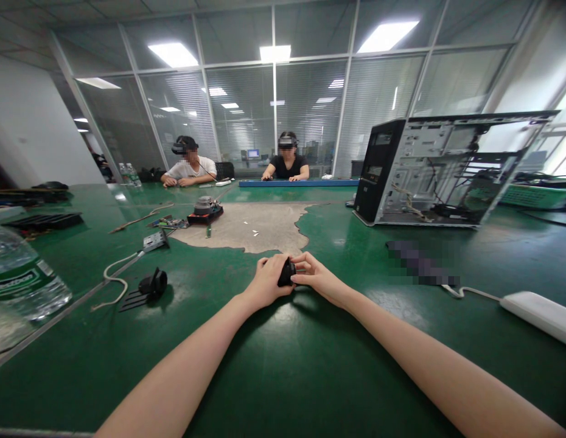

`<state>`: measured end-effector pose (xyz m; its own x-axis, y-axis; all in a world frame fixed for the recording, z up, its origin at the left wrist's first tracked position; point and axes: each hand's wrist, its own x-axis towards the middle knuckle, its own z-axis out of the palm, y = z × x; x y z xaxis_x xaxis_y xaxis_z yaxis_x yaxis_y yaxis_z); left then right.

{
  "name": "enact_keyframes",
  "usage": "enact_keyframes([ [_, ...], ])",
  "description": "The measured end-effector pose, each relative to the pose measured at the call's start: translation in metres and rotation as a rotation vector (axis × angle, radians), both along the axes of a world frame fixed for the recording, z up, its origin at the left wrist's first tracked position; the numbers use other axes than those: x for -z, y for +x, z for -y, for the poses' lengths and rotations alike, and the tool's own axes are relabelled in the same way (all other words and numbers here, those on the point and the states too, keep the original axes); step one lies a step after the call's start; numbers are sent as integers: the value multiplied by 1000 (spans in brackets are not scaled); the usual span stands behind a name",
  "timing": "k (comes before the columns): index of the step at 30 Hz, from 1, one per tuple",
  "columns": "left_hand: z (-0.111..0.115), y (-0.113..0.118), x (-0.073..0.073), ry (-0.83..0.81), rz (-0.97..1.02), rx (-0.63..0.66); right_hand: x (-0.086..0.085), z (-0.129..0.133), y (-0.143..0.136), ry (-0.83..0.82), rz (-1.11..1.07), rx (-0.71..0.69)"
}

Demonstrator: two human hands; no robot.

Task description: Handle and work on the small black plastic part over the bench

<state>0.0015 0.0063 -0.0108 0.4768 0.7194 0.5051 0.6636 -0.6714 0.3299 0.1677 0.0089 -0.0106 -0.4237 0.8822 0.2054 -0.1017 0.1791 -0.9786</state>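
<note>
Just above the green table top, my left hand [267, 285] is wrapped round a small black round part [285, 273] that resembles a lens. My right hand [320, 278] grips its right end between thumb and fingers. Both hands cover much of the part, so its exact kind does not show. To the left on the table lies a black plastic piece [152, 283] with a round end and several prongs. Beyond it is a small metal-cased module [154, 241] with a pale cable.
An open computer case [387, 173] stands at the right. A white power strip [541, 310] and a blurred dark object [417, 261] lie nearer. A water bottle [27, 274] is at the left. Two people [287, 164] sit across the green table [283, 377].
</note>
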Motion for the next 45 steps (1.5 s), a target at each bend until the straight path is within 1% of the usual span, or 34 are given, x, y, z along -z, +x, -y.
enact_keyframes([
  [3, -1, 0, 1, 0, 3, -2, -1, 2, -1, -9, -26, 1],
  [7, -1, -1, 1, -2, -6, -11, 1, 1, -3, -18, -36, 27],
  [12, 0, 0, 0, -7, -7, -12, 4, -2, -2, -35, 17, 73],
  [17, 0, -1, 0, -16, -9, -12, -1, 2, 0, 13, 20, 16],
  [20, 0, -1, 0, -15, -10, -12, -3, 4, -1, 21, -11, 18],
  [29, 1, 0, -2, -9, -10, -8, 4, -2, -1, -32, -6, 68],
  [35, 2, -1, -2, -19, -10, -8, -2, 1, 1, -17, -18, -14],
  [39, 1, -1, -1, -16, -2, -4, -2, 2, -1, -23, -33, 19],
  [45, 2, 0, -2, -27, -3, -15, 4, -2, -3, -55, -22, 68],
])
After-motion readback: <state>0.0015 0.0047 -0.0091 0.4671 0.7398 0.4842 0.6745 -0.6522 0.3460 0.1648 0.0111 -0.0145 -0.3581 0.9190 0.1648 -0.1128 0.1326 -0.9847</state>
